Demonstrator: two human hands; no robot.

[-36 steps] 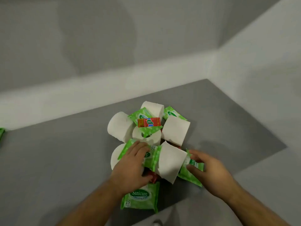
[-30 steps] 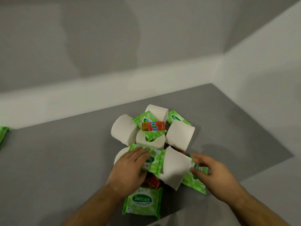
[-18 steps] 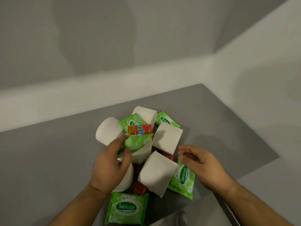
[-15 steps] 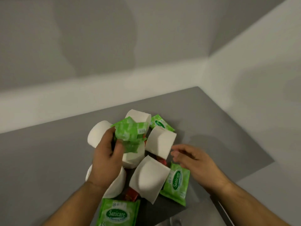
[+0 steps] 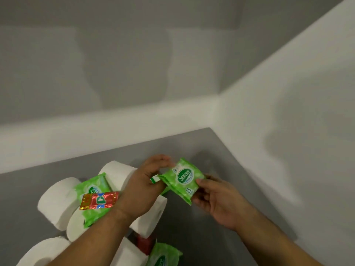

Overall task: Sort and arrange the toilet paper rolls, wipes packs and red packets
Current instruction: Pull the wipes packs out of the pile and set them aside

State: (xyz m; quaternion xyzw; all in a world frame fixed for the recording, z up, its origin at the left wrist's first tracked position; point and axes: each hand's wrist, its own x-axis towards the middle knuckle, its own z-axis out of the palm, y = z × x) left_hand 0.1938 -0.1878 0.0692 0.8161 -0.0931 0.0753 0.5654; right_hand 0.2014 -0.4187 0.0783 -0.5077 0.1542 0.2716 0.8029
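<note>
Both hands hold a green Sanicare wipes pack (image 5: 183,178) above the grey surface, to the right of the pile. My left hand (image 5: 142,189) pinches its left end, and a second green edge shows under those fingers. My right hand (image 5: 217,198) grips the pack's lower right corner. In the pile at left, a red packet (image 5: 99,199) lies on another wipes pack (image 5: 92,187), which rests on white toilet paper rolls (image 5: 57,200). More rolls (image 5: 151,217) lie under my left forearm. A second red packet (image 5: 145,244) and a wipes pack (image 5: 163,256) lie at the bottom edge.
The grey surface (image 5: 201,150) ends at a white wall ledge (image 5: 115,127) behind and a white wall (image 5: 288,131) on the right, forming a corner. Bare grey surface shows under and beyond the held pack.
My left hand lifted a green wipes pack off the pile and carried it right. My right hand, open half a second ago, now grips that pack. The view shifted right.
</note>
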